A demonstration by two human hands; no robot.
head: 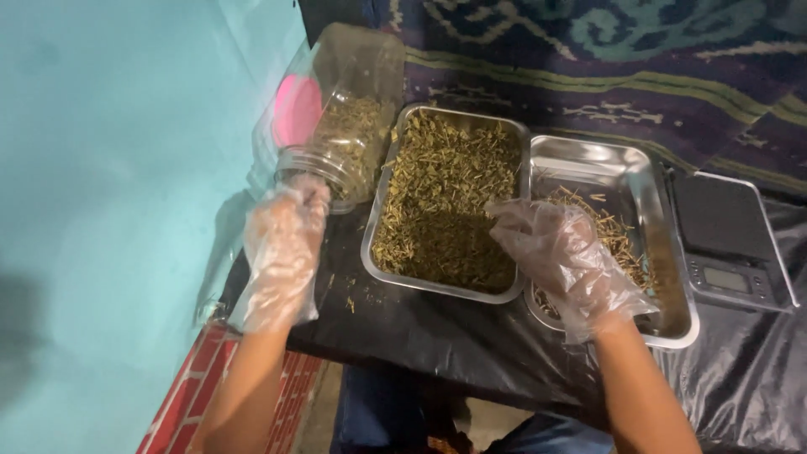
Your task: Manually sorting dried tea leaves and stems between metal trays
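Observation:
My left hand (284,244), in a loose clear plastic glove, grips the mouth of a clear plastic jar (349,101) that lies tilted on its side, partly filled with dried greenish herb bits. My right hand (565,256), also gloved, hovers with spread fingers over the right edge of a steel tray (380,252) heaped with the same dried herb pieces (445,202). A second steel tray (639,181) to the right holds a thin scatter of stalks, partly hidden under my right hand.
A small black digital scale (730,240) sits at the far right. The trays rest on a black plastic sheet (437,336) over a table. A teal wall (109,168) is on the left, a patterned cloth (639,59) behind, a pink lid (296,109) beside the jar.

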